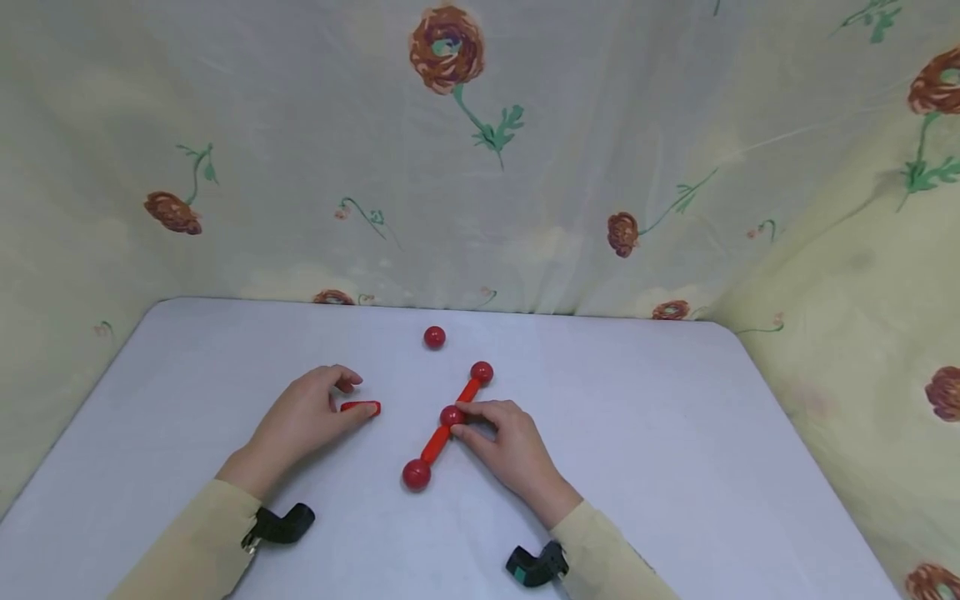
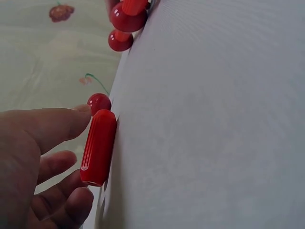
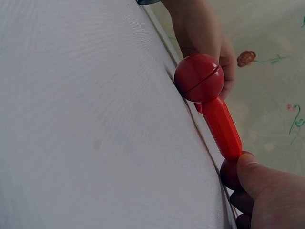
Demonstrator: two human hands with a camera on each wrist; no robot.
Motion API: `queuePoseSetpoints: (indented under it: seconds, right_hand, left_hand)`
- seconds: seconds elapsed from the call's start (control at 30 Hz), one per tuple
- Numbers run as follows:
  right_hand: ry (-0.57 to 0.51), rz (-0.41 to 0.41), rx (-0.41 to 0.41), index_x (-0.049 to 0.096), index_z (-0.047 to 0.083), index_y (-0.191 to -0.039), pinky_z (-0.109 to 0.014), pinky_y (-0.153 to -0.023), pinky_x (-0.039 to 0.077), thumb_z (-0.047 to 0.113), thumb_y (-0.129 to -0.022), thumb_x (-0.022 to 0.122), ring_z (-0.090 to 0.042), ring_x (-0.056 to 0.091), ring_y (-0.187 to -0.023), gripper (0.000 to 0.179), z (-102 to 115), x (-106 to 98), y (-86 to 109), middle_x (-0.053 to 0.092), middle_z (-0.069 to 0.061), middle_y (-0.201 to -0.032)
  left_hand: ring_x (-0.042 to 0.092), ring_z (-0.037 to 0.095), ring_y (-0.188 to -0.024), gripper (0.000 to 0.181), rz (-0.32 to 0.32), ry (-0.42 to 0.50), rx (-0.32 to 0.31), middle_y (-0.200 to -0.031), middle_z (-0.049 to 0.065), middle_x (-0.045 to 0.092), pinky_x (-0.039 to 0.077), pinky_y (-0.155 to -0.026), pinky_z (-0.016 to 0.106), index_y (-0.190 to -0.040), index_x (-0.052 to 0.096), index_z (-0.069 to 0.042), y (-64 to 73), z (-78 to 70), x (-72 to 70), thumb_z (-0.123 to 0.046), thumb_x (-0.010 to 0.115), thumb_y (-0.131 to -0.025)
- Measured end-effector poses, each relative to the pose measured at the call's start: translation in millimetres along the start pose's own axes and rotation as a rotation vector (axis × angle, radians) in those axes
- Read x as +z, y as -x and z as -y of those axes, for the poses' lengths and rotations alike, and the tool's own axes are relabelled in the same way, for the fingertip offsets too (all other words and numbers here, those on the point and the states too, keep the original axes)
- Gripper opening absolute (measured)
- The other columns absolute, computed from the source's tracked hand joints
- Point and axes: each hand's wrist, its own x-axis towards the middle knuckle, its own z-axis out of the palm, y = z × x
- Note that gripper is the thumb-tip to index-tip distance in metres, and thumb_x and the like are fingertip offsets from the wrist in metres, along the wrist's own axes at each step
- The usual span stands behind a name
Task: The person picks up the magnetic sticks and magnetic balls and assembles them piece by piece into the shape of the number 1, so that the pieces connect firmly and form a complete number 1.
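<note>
Three red balls joined by two orange-red rods make a straight bar on the table. My right hand [image 1: 513,442] pinches its middle ball [image 1: 452,416] between thumb and fingers. The near end ball [image 1: 416,474] has a seam round it, and the far end ball [image 1: 482,372] lies beyond my fingers. To the left, my left hand [image 1: 307,412] is spread beside a loose red rod [image 2: 99,148] lying on the table. Its thumb [image 2: 57,125] is right at one end of that rod, while the other fingers stand apart from the thumb.
A loose red ball [image 1: 434,337] rests toward the back of the white table [image 1: 637,400]. A flowered curtain [image 1: 555,192] hangs behind the table and along its sides. Dark devices [image 1: 283,525] are strapped at both wrists.
</note>
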Motion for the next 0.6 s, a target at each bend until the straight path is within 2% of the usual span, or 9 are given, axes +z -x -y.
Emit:
queuePoseSetpoints:
  seconds: [0.3, 0.6]
  right_hand:
    - [-0.002, -0.009, -0.003, 0.07, 0.026, -0.123, -0.03, -0.089, 0.05, 0.035, -0.09, 0.074, -0.004, 0.057, -0.105, 0.035, -1.2, 0.6, 0.3, 0.066, 0.018, -0.11]
    - [0.004, -0.01, -0.004, 0.07, 0.026, -0.124, -0.032, -0.089, 0.05, 0.037, -0.09, 0.073, -0.007, 0.057, -0.106, 0.036, -1.2, -0.1, 0.3, 0.067, 0.017, -0.112]
  left_hand:
    - [0.053, 0.019, -0.08, 0.03, 0.033, -0.051, 0.051, -0.096, 0.001, 0.063, 0.047, -0.068, 0.032, -0.107, 0.074, -0.013, 1.4, 3.5, 2.2, -0.03, 0.08, -0.083]
    - [0.053, 0.019, -0.077, 0.029, 0.034, -0.045, 0.052, -0.092, 0.001, 0.063, 0.047, -0.066, 0.031, -0.107, 0.074, -0.01, 3.5, 4.5, 4.8, -0.026, 0.08, -0.084]
